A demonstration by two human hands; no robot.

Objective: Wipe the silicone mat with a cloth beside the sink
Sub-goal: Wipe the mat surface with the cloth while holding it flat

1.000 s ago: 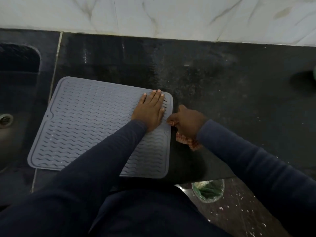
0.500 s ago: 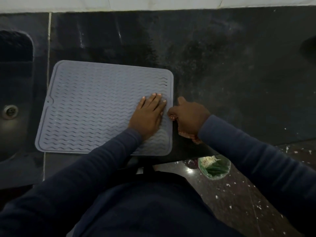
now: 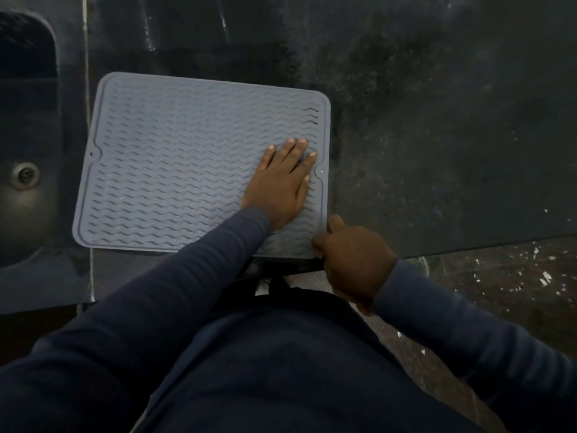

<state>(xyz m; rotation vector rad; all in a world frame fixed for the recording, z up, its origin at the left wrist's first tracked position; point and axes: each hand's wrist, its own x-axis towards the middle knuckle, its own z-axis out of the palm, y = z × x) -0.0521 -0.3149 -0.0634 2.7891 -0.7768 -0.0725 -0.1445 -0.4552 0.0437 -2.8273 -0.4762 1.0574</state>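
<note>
right hand (image 3: 352,260) has slid to the near corner of the silicone mat (image 3: 187,170), fingers curled (round what, i cannot tell); left hand (image 3: 282,182) stays flat, fingers straight: pin firmly, wipe along ridges.

**A:** What does the right hand (image 3: 354,260) hold?

**B:** I cannot tell. Its fingers curl under the back of the hand, out of sight, and the hand covers the near right corner of the silicone mat (image 3: 187,157).

**A:** Does the rest of the mat show?

**B:** Not all of it. The left hand (image 3: 282,182) and its dark sleeve (image 3: 187,276) cover part of the right side and the near edge.

**A:** And the sink (image 3: 18,232)?

**B:** Cut off by the picture's left edge, and its far part is too dark to read.

**A:** The floor (image 3: 499,282)?

**B:** Pale specks, too small to name. A greenish sliver (image 3: 420,263) is mostly hidden behind the counter (image 3: 437,151) rim.
</note>
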